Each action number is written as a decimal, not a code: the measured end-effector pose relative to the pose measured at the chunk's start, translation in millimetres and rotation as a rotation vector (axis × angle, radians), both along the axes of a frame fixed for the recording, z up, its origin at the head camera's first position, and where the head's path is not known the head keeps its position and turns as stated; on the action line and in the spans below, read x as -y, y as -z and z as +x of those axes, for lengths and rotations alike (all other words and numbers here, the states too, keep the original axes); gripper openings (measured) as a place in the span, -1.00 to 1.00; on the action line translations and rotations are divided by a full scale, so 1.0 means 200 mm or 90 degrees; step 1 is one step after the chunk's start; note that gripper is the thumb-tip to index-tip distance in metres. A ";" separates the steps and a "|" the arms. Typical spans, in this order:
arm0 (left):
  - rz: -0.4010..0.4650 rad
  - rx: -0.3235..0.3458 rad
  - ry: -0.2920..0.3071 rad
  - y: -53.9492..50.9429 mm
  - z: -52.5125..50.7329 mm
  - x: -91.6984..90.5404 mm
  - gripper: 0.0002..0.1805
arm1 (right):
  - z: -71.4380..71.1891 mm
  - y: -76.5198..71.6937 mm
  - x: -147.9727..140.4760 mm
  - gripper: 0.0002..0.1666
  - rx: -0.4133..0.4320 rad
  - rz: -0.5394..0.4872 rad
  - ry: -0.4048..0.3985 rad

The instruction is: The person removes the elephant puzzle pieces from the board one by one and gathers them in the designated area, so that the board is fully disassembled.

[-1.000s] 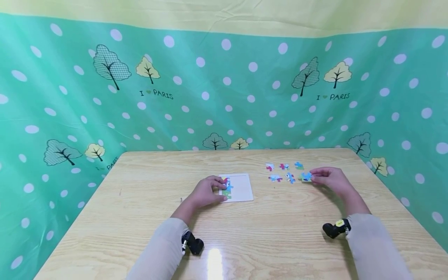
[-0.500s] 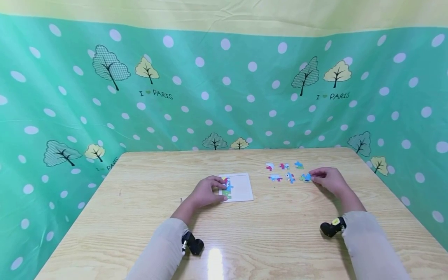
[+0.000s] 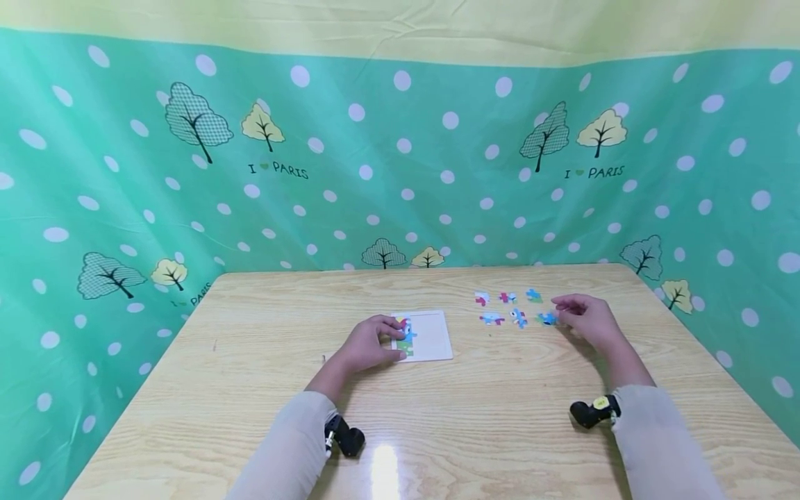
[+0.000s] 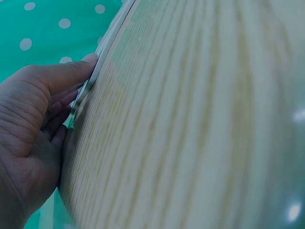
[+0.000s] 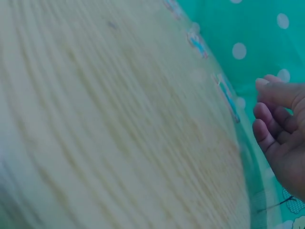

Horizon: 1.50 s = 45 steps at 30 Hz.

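Note:
A white puzzle tray lies on the table with a few joined pieces along its left side. My left hand rests at that side, its thumb and fingertips touching the tray and pieces. In the left wrist view, the thumb meets the tray's edge. My right hand hovers just right of a blue-and-green puzzle piece. Its fingers are loosely curled and hold nothing, as the right wrist view also shows. Whether a fingertip still brushes the piece is hard to tell.
Left of that piece lie more loose pieces in two rows, among them a blue one, a white-and-pink one and a blue-green one. A green dotted curtain hangs behind the wooden table.
The right hand shifted the blue-and-green piece slightly, laid it flat and let go, then drew up and away from it. The left hand has stayed on the tray.

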State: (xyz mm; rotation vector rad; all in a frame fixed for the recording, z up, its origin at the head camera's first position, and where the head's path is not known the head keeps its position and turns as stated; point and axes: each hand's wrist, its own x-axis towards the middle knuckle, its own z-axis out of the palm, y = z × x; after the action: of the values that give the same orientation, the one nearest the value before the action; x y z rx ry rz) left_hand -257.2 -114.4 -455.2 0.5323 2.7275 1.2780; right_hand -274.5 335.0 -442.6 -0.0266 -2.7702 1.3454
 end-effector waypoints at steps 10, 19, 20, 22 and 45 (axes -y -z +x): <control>0.004 -0.001 0.002 0.00 0.00 0.00 -0.65 | 0.03 -0.07 0.05 -0.45 -0.019 -0.034 -0.033; -0.002 -0.001 0.005 -0.01 0.01 0.00 -0.65 | 0.08 -0.13 0.14 -0.43 -0.043 -0.080 -0.056; -0.003 0.000 0.005 -0.01 0.01 0.00 -0.64 | 0.09 -0.14 0.15 -0.44 -0.043 -0.085 -0.058; -0.004 -0.004 0.010 -0.01 0.01 0.00 -0.64 | 0.10 -0.16 0.18 -0.46 -0.046 -0.095 -0.066; 0.005 0.001 0.008 0.00 0.01 0.00 -0.65 | 0.09 -0.23 0.55 -0.58 -0.054 -0.216 -0.210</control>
State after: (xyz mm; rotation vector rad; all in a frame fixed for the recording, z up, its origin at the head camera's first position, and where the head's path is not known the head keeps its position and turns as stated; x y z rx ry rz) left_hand -255.0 -114.4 -454.6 0.5493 2.7149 1.2860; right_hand -257.0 225.2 -397.2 0.4783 -2.5215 1.8287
